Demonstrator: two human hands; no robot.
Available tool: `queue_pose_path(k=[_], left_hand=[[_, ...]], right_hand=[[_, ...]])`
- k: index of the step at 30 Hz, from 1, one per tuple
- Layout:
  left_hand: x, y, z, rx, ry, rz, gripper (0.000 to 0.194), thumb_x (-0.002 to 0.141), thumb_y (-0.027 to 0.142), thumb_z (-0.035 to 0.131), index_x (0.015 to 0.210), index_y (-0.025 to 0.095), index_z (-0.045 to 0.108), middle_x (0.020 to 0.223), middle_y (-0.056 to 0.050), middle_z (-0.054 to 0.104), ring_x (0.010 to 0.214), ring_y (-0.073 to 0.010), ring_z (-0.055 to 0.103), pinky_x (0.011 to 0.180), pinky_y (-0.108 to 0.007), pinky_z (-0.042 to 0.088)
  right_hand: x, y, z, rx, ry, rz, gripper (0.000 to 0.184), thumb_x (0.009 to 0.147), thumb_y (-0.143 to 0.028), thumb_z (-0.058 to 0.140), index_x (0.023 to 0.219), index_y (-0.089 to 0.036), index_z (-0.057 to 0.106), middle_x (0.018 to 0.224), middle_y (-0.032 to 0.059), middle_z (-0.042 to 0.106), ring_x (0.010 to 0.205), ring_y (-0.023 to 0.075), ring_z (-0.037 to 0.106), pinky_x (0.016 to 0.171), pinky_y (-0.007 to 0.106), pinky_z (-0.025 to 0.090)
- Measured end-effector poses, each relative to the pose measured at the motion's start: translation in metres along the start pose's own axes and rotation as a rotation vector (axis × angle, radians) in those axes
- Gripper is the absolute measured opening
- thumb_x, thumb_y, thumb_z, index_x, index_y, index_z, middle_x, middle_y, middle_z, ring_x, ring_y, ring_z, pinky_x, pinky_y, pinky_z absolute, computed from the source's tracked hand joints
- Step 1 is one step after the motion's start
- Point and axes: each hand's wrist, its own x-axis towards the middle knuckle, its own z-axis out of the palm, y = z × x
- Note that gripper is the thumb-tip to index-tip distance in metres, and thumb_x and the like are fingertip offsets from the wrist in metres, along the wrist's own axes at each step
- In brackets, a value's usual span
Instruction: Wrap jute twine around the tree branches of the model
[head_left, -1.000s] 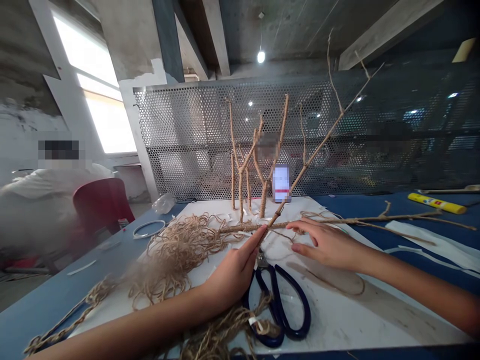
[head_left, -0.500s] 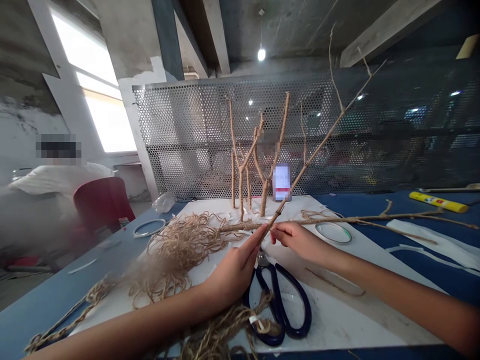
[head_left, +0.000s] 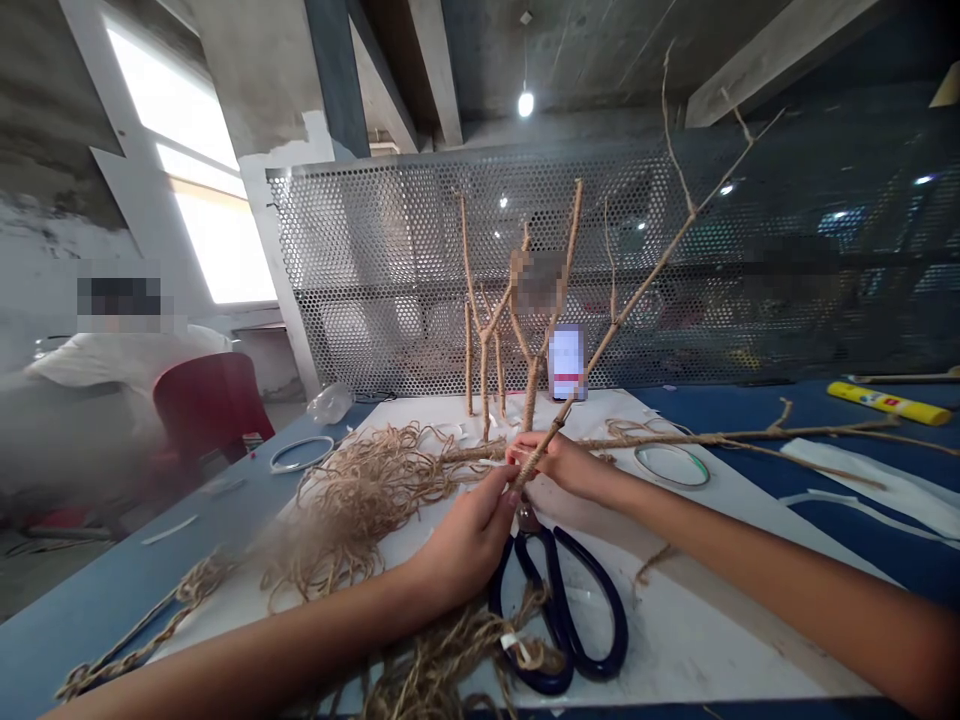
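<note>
Branch [head_left: 651,271]: foot held above the board, shaft leaning up and away to the right, forking towards the tip.
Left hand [head_left: 469,535]: narrow hold, thumb and fingers clasped on the foot.
Right hand [head_left: 559,462]: just behind the shaft, fingertips gathered close beside the left thumb; whether a strand is pinched there, cannot tell.
Coils: lower shaft, near the thumb, appears wrapped in twine; too fine to be sure.
Winding: judged to be the step in hand, left hand steadying, right hand working at the wrap.
Next turn: would seem to call for an unmoving left hold, a taut strand, and the right hand brought round to the near side without slackening; slipping coils the likely fault.
Scissors [head_left: 622,630]: on the board just under the hands, loops nearest the wearer; blades mostly hidden.
Board [head_left: 697,640]: white, lying on the blue table [head_left: 82,605].
Twine heap [head_left: 367,490]: loose tangle left of the hands.
Stick [head_left: 690,440]: lies crosswise beyond the hands, left end at the heap.
Ring [head_left: 706,470]: beyond the right forearm, near the stick.
Stems [head_left: 531,395]: upright behind the stick.
Phone [head_left: 566,362]: propped upright, just right of the stems.
Mesh screen [head_left: 360,270]: backs the table.
</note>
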Motion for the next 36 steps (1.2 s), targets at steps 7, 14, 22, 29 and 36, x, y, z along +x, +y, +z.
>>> queue_pose_path(k=[7,14,22,29,36], left_hand=[[0.002,-0.005,0.000,-0.078,-0.021,0.018,0.042,0.092,0.031,0.029,0.132,0.021,0.038,0.130,-0.005,0.050,0.116,-0.0189,0.047,0.102,-0.035,0.033],[0.001,-0.003,-0.002,-0.099,-0.045,-0.007,0.048,0.091,0.030,0.030,0.138,0.020,0.027,0.142,0.000,0.031,0.131,-0.0164,0.026,0.110,-0.035,0.018],[0.001,-0.008,0.001,-0.091,-0.031,0.039,0.046,0.092,0.028,0.029,0.137,0.019,0.030,0.140,0.000,0.035,0.130,-0.0147,0.029,0.111,-0.033,0.018],[0.001,-0.005,0.001,-0.077,-0.042,0.047,0.045,0.092,0.028,0.029,0.136,0.021,0.031,0.141,0.002,0.034,0.131,-0.0140,0.028,0.111,-0.032,0.017],[0.001,0.001,-0.002,-0.056,-0.087,0.059,0.046,0.091,0.022,0.030,0.137,0.027,0.030,0.137,0.003,0.040,0.125,-0.0166,0.038,0.106,-0.035,0.029]], right_hand=[[0.005,0.006,0.005,-0.014,-0.029,0.016,0.026,0.081,-0.030,0.044,0.058,-0.018,0.051,0.056,-0.0020,0.048,0.056,0.0124,0.042,0.055,0.024,0.034],[-0.007,0.014,-0.007,-0.140,0.001,0.102,0.025,0.077,-0.020,0.050,0.052,-0.018,0.055,0.047,-0.0030,0.048,0.042,0.0088,0.034,0.044,0.023,0.026],[-0.023,0.004,-0.016,-0.219,0.022,0.070,0.018,0.079,-0.027,0.051,0.072,-0.018,0.065,0.062,-0.0003,0.058,0.057,0.0135,0.047,0.053,0.025,0.034],[-0.049,-0.020,-0.017,-0.297,0.119,0.032,0.014,0.081,-0.021,0.049,0.084,-0.019,0.062,0.086,0.0042,0.061,0.083,0.0196,0.054,0.074,0.032,0.039],[-0.071,-0.043,-0.017,-0.362,0.171,0.002,0.016,0.084,-0.020,0.045,0.083,-0.018,0.061,0.089,0.0048,0.058,0.087,0.0190,0.052,0.080,0.032,0.039]])
